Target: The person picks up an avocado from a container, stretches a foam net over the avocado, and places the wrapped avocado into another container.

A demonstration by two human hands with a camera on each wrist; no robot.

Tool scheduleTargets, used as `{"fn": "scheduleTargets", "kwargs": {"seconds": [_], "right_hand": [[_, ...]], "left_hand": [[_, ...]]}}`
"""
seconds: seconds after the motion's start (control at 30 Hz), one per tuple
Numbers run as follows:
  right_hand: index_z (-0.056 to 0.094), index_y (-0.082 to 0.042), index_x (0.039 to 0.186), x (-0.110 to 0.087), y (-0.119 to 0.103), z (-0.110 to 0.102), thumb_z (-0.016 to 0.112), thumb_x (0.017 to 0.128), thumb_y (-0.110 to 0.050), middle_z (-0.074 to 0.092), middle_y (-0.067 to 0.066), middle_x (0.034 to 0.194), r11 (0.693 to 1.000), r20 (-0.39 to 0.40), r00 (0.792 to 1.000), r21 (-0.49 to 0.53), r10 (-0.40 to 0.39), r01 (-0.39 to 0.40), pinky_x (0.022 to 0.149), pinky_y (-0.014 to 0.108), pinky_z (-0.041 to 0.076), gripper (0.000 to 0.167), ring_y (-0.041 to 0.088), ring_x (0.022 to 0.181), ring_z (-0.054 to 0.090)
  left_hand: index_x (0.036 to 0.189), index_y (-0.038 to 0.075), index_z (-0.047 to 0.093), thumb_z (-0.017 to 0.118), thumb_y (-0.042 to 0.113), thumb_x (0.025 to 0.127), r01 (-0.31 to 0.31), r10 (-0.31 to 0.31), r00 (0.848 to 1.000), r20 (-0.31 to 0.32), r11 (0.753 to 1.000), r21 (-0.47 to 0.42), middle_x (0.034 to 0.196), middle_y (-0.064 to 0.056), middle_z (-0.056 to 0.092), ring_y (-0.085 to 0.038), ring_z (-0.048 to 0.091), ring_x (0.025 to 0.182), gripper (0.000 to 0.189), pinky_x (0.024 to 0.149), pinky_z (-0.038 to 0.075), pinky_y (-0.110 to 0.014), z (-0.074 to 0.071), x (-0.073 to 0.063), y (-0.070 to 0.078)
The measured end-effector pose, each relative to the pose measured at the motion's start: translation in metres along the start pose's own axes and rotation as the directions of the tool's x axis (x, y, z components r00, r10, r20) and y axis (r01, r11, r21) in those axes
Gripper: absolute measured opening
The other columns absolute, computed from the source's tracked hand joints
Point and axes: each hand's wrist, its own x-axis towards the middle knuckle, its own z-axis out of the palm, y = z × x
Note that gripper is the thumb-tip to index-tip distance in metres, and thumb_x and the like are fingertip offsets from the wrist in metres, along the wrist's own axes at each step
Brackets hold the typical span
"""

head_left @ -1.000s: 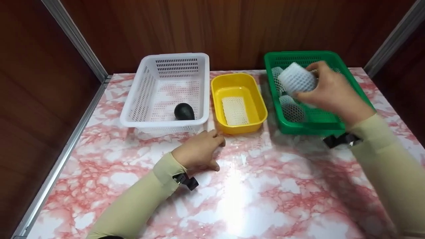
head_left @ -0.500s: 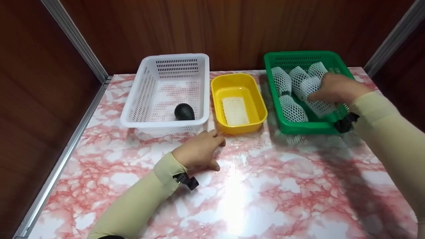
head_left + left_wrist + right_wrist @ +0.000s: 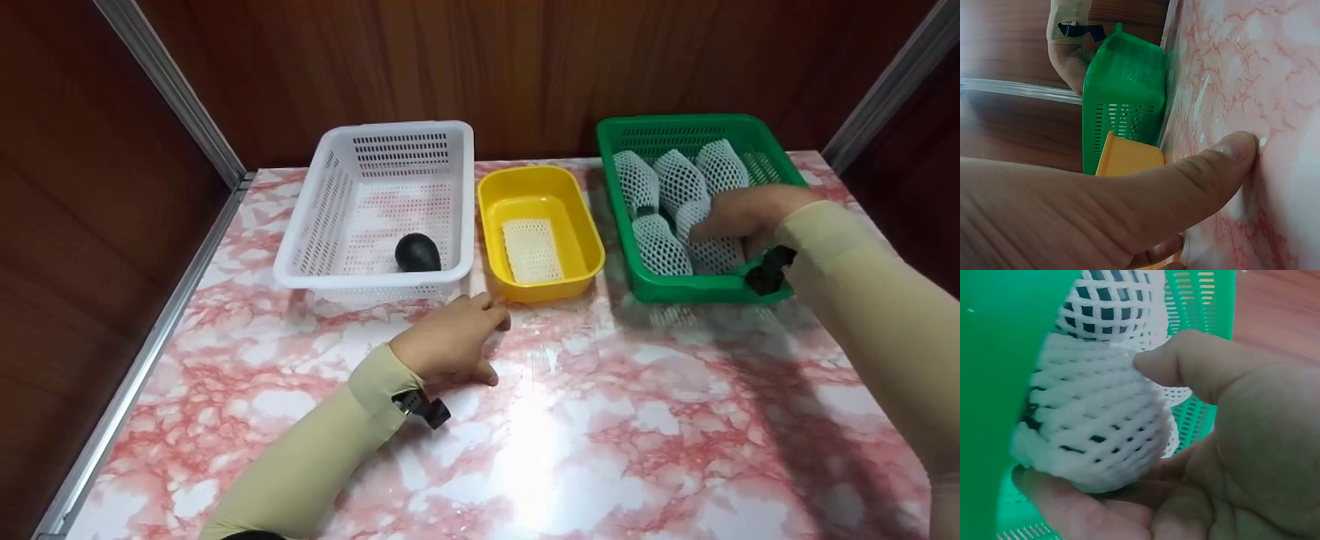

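Observation:
Inside the green basket (image 3: 712,289), at its near right part, my right hand (image 3: 750,210) grips an avocado in a white foam net (image 3: 1100,422). The right wrist view has the thumb on top of the net and curled fingers beneath it; the fruit shows only as dark gaps through the mesh. Several other netted avocados (image 3: 679,180) lie beside and behind it. My left hand (image 3: 448,337) rests on the table in front of the yellow tub (image 3: 581,251), thumb extended and fingers relaxed, holding nothing. A bare dark avocado (image 3: 417,252) sits in the white basket (image 3: 289,240).
One flat foam net (image 3: 531,250) lies in the yellow tub, which stands between the two baskets. Wood-grain panels (image 3: 540,75) with metal edge strips close off the back and sides. The tabletop (image 3: 600,420) has a red-and-white marble pattern.
My right hand has lowered the netted avocado from above the green basket down into it, toward the near right part. The left hand has stayed in place.

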Motion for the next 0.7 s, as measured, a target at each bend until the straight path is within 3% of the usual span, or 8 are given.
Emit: {"fn": "scheduleTargets", "kwargs": {"seconds": [0.13,0.27,0.47,0.6,0.7], "right_hand": [[0.026,0.023,0.159,-0.002,-0.002,0.002,0.053,0.112,-0.038,0.041,0.047,0.158,1.000,0.053,0.999,0.024,0.003,-0.004,0.106,0.055,0.061,0.082,0.035,0.122,0.064],[0.021,0.022,0.161,-0.006,-0.005,0.006,0.055,0.111,-0.037,0.032,0.048,0.164,0.999,0.083,0.997,0.044,0.007,-0.011,0.118,0.061,0.051,0.084,0.046,0.139,0.054],[0.021,0.019,0.163,-0.010,-0.004,0.009,0.057,0.111,-0.040,0.029,0.047,0.165,0.998,0.069,0.997,0.046,0.033,-0.037,0.121,0.068,0.045,0.086,0.055,0.145,0.049],[0.021,0.019,0.163,-0.014,-0.002,0.006,0.053,0.111,-0.045,0.030,0.047,0.164,1.000,0.036,0.999,-0.013,0.029,-0.028,0.117,0.065,0.051,0.088,0.048,0.132,0.061],[0.035,0.018,0.156,-0.020,-0.004,0.003,0.051,0.110,-0.048,0.044,0.044,0.153,0.994,-0.031,1.000,-0.111,0.002,-0.005,0.108,0.062,0.057,0.082,0.041,0.113,0.070]], "left_hand": [[0.138,0.014,0.065,0.098,0.040,0.079,0.002,-0.002,1.000,-0.001,1.000,0.000,0.154,-0.012,0.057,-0.036,0.062,0.127,0.072,0.114,0.052,-0.050,-0.001,0.000,0.000],[0.139,0.015,0.065,0.098,0.040,0.080,0.008,-0.008,1.000,0.005,1.000,-0.002,0.157,-0.012,0.056,-0.035,0.062,0.128,0.072,0.115,0.052,-0.050,0.000,0.000,0.000],[0.139,0.016,0.065,0.098,0.041,0.079,0.011,-0.011,1.000,0.008,1.000,-0.004,0.157,-0.012,0.056,-0.035,0.062,0.128,0.073,0.116,0.052,-0.050,0.000,0.000,0.000],[0.138,0.015,0.065,0.098,0.040,0.079,0.004,-0.004,1.000,-0.001,1.000,0.003,0.144,-0.010,0.061,-0.034,0.062,0.125,0.072,0.112,0.054,-0.050,0.000,-0.001,0.001],[0.137,0.014,0.065,0.098,0.039,0.079,-0.007,0.007,1.000,-0.008,1.000,0.010,0.136,-0.009,0.061,-0.034,0.063,0.123,0.072,0.109,0.054,-0.049,0.000,-0.002,0.001]]}}
